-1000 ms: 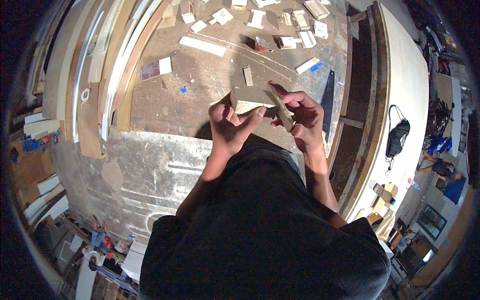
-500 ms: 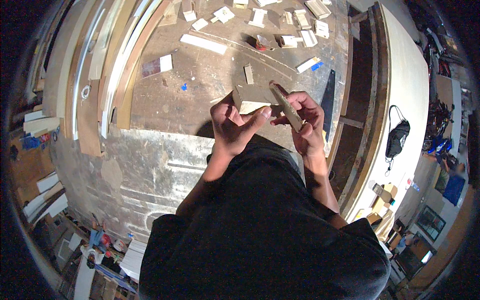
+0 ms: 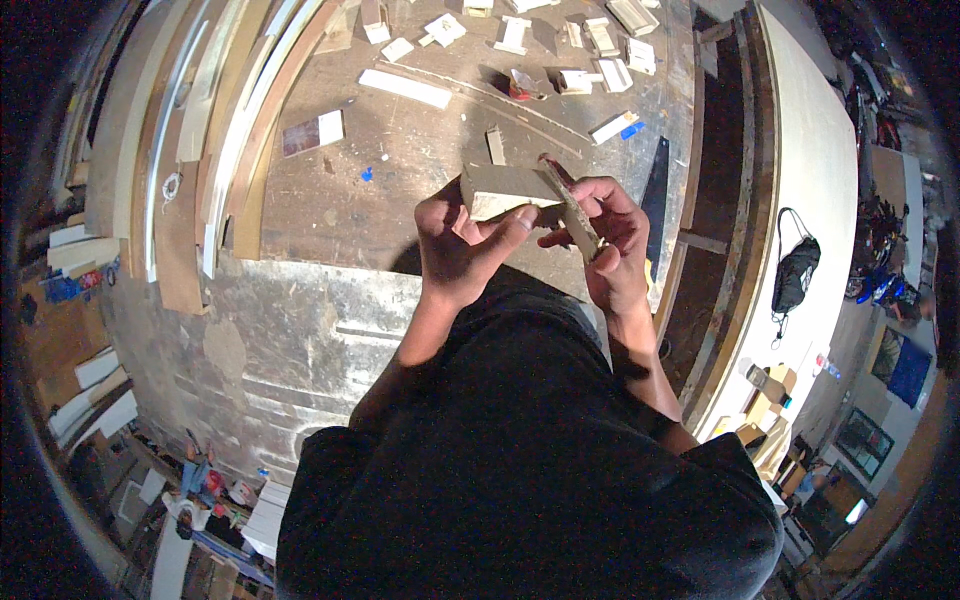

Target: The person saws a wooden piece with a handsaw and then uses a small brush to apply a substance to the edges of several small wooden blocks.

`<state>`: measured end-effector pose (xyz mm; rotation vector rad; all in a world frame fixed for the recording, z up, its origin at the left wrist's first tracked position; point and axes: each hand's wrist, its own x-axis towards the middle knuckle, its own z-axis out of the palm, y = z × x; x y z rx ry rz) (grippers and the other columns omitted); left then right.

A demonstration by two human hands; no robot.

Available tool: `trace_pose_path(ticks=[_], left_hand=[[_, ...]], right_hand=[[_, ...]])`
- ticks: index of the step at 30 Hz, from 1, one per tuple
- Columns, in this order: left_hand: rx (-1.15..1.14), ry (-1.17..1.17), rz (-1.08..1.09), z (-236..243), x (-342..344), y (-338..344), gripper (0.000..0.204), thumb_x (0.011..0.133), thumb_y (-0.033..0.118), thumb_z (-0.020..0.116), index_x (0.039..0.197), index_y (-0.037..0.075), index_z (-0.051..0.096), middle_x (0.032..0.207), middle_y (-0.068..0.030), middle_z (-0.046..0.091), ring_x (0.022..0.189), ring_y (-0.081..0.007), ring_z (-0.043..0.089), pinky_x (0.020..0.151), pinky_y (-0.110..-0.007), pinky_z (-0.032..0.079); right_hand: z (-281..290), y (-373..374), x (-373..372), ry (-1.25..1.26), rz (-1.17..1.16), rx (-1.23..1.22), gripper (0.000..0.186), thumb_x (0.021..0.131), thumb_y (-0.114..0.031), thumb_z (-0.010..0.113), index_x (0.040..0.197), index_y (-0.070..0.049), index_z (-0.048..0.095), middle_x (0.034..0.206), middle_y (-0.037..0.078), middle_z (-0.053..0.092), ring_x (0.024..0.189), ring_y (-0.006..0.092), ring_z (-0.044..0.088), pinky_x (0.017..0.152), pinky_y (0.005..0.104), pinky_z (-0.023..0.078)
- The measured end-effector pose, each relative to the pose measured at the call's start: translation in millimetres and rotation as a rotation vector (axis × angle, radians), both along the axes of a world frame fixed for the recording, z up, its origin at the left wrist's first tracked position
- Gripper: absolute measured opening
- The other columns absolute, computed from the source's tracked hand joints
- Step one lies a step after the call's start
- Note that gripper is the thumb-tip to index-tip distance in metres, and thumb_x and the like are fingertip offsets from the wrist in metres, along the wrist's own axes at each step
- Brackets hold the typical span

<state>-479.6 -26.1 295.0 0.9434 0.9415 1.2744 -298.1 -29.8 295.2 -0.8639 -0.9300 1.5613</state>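
Looks steeply down from the wearer's head, through the left one of two fisheye cameras worn side by side, upright and unmirrored. Faces the table (image 3: 420, 150), with the black shirt (image 3: 530, 440) very near at lower middle and the left hand (image 3: 458, 255) and right hand (image 3: 624, 248) a little farther off, close to the centre. Reaches widely to both sides, bending straight edges toward a dark round rim.
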Motion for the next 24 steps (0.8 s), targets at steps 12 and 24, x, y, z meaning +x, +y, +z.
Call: trace_pose_path(ticks=[12,24], left_hand=[[0.051,-0.050,-0.048,5,1,4,0.035,0.084,0.000,0.072,0.115,-0.009,0.059,0.113,-0.0157,0.066,0.103,-0.0217,0.066,0.090,-0.038,0.058],[0.044,-0.085,0.008,7,6,1,0.038,0.082,0.002,0.075,0.116,-0.008,0.059,0.113,-0.0161,0.066,0.105,-0.0229,0.066,0.088,-0.038,0.059]], right_hand=[[8,-1,0,0.001,-0.026,-0.004,0.091,0.062,-0.061,0.086,0.119,0.003,0.052,0.122,0.016,0.063,0.096,0.0217,0.069,0.076,0.0357,0.061],[11,-3,0,-0.022,-0.033,-0.038,0.095,0.061,-0.067,0.084,0.118,0.002,0.052,0.132,0.022,0.058,0.097,0.0259,0.070,0.075,0.0369,0.062]])
